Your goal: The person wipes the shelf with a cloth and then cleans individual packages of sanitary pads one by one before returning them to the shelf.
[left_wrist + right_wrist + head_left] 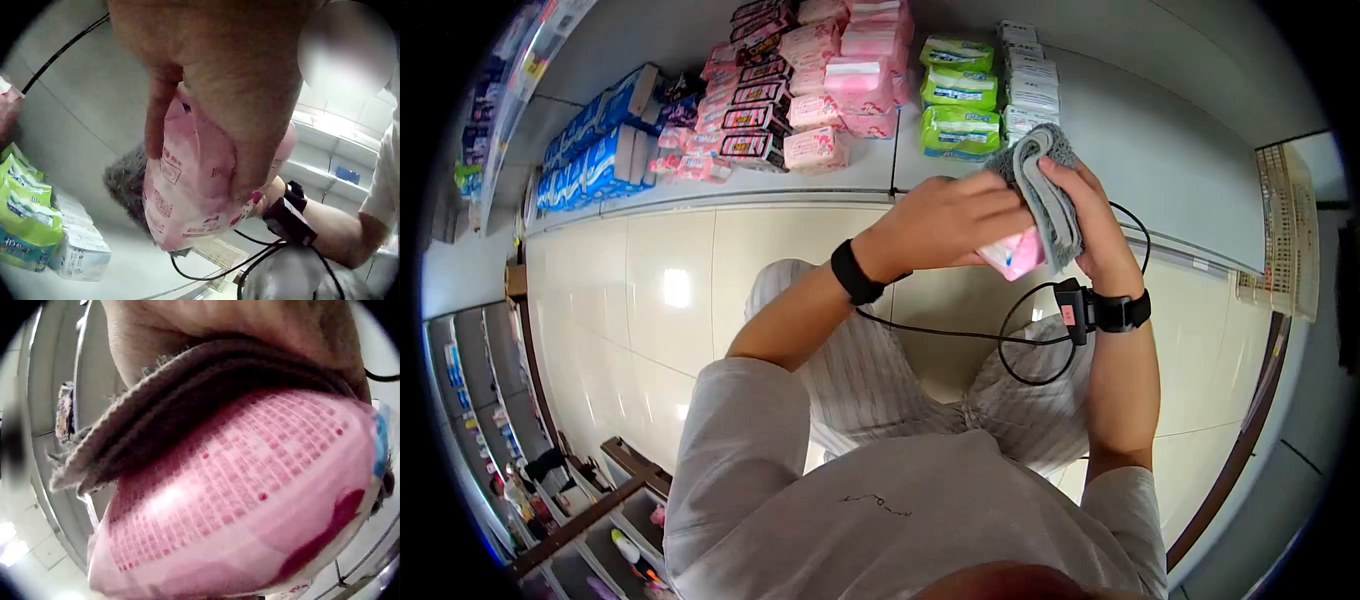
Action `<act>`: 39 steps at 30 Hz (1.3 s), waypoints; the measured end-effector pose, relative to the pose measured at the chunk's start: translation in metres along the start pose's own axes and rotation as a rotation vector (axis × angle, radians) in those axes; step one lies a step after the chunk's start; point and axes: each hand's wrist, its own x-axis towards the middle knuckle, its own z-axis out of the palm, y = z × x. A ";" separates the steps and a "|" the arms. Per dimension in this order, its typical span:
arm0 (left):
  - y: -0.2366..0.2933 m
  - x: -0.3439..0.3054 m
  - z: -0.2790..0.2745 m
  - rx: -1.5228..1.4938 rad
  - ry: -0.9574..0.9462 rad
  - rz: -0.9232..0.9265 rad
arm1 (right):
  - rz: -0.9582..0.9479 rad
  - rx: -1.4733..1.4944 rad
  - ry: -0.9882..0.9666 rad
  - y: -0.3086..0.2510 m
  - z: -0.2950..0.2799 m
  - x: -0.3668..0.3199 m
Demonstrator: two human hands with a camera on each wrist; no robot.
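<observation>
My left hand [948,218] grips a pink soft plastic packet [1014,256], its fingers and thumb around one end in the left wrist view. The printed wrapper [194,181] narrows to a gathered end between them. With my right hand [1104,215] I hold a folded grey cloth [1048,190], the thumb lying over its folds. In the right wrist view the cloth [150,415] lies against the packet's broad side [244,487], which carries a printed grid. Both things are held above the floor in front of the shelf.
Green packs [960,130], white packs [1030,80], pink packs [858,85] and blue packs [605,165] stand in rows on the grey shelf [1140,150]. A black cable [940,328] loops between my wrists. A cream plastic basket [1285,230] stands at the right.
</observation>
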 end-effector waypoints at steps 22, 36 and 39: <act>-0.151 -0.108 0.013 0.044 -0.310 -0.596 | -0.148 -0.124 0.187 0.022 0.005 0.049; -0.169 -0.089 0.023 0.360 0.656 -0.959 | -0.206 -0.070 0.178 0.039 0.014 0.074; -0.175 -0.086 0.029 0.390 0.672 -0.933 | -0.195 -0.074 0.213 0.040 0.018 0.078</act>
